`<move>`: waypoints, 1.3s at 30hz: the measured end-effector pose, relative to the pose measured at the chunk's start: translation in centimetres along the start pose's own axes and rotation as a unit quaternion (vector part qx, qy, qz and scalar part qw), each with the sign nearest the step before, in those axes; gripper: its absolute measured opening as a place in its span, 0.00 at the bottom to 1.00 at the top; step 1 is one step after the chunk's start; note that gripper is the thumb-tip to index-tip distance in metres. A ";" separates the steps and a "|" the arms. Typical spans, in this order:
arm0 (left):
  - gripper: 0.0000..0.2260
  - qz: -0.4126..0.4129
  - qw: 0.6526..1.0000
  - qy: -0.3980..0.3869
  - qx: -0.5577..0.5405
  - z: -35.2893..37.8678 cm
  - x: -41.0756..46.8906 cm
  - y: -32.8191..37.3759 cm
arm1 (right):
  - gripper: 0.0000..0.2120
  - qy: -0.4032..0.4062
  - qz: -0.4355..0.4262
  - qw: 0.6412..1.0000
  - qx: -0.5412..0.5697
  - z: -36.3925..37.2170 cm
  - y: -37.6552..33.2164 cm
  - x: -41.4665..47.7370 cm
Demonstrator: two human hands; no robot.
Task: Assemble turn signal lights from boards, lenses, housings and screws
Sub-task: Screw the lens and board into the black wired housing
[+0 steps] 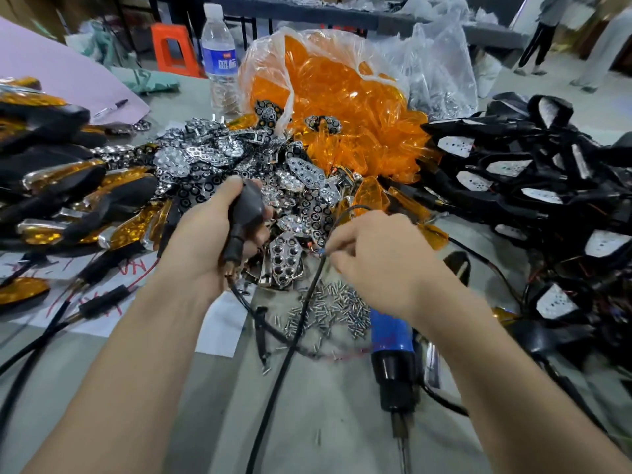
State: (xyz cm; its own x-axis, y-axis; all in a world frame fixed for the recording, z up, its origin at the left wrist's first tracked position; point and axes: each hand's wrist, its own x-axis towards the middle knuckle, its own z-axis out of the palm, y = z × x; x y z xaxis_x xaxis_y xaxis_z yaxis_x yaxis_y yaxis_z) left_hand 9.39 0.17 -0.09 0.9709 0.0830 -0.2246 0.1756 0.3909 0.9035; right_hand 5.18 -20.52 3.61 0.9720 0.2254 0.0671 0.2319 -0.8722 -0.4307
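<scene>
Black lead [284, 371] rising from the near table [205, 422] edge, tip pinched in right hand [372, 265]; housing [244, 213] gripped by left hand [208, 234], over chrome reflectors [285, 258]. Probably threading next: keep tip strands straight, aim at stem opening, feed slowly without kinking.

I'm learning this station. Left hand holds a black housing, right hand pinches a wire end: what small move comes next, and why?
Probably bring the right hand toward the left hand and feed the wire end into the black housing. The housing is gripped with its stem down, the wire end is pinched, and a gap separates them.
</scene>
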 end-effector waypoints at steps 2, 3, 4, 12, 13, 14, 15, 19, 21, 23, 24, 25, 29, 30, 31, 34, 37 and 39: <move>0.19 -0.018 0.999 -0.027 -0.019 -0.6 0.5 0.1 | 0.11 -0.065 -0.035 0.993 -0.095 0.9 -0.3 0.1; 0.20 -0.028 0.998 -0.044 -0.018 -0.8 0.6 0.1 | 0.10 -0.081 -0.053 0.985 -0.145 1.6 -0.5 0.1; 0.20 -0.038 0.997 -0.062 -0.006 -1.0 0.6 0.1 | 0.09 -0.081 -0.070 0.977 -0.183 2.2 -0.6 0.1; 0.17 -0.002 0.976 -0.053 0.213 -0.4 -0.5 -1.1 | 0.06 -0.069 -0.030 0.985 -0.153 3.8 -0.3 -0.8; 0.15 0.006 0.974 -0.055 0.222 -0.3 -0.7 -1.2 | 0.07 -0.070 -0.029 0.986 -0.147 3.9 -0.4 -0.8; 0.14 0.013 0.972 -0.054 0.228 -0.2 -0.9 -1.4 | 0.07 -0.071 -0.029 0.987 -0.143 3.9 -0.4 -0.8; 0.13 0.017 0.971 -0.051 0.233 -0.2 -1.0 -1.5 | 0.07 -0.072 -0.028 0.988 -0.137 3.9 -0.4 -0.8; 0.14 0.027 0.973 -0.045 0.225 0.4 -1.4 -2.0 | 0.10 -0.058 -0.024 0.996 -0.067 3.8 0.0 -1.1; 0.14 0.043 0.971 -0.044 0.231 0.7 -1.5 -2.2 | 0.11 -0.021 -0.019 1.000 -0.002 3.2 0.3 -1.1; 0.15 0.057 0.969 -0.037 0.236 1.1 -1.6 -2.4 | 0.09 0.039 -0.014 0.996 0.077 2.3 0.4 -0.8; 0.15 0.061 0.969 -0.034 0.236 1.2 -1.6 -2.5 | 0.08 0.077 -0.014 0.990 0.116 1.9 0.3 -0.6; 0.16 0.063 0.970 -0.034 0.234 1.2 -1.5 -2.7 | 0.08 0.115 -0.013 0.982 0.149 1.5 0.2 -0.3; 0.11 0.067 0.971 -0.035 0.227 1.3 -1.6 -3.0 | 0.08 0.196 -0.021 0.961 0.193 1.0 -0.6 1.1; 0.10 0.067 0.971 -0.035 0.226 1.4 -1.6 -3.0 | 0.08 0.201 -0.024 0.961 0.187 1.1 -0.8 1.4; 0.09 0.067 0.971 -0.036 0.227 1.5 -1.6 -3.1 | 0.07 0.203 -0.025 0.962 0.178 1.2 -0.9 1.6; 0.10 0.068 0.968 -0.033 0.239 1.8 -1.7 -3.2 | 0.07 0.200 -0.032 0.969 0.143 1.3 -0.9 1.9; 0.11 0.069 0.963 -0.025 0.258 2.0 -1.7 -3.1 | 0.07 0.187 -0.062 0.976 0.096 1.4 -1.6 1.9; 0.11 0.072 0.966 -0.022 0.247 2.0 -1.6 -3.0 | 0.07 0.175 -0.083 0.978 0.074 1.4 -2.1 1.9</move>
State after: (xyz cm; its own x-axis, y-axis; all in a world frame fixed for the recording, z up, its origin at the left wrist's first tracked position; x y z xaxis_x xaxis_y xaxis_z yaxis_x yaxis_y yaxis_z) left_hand 7.62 -3.02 -1.73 0.9952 0.0600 -0.0767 0.0829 -0.1087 0.9906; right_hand 6.54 -17.64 3.37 0.8815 0.1729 0.4394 0.4041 -0.7577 -0.5125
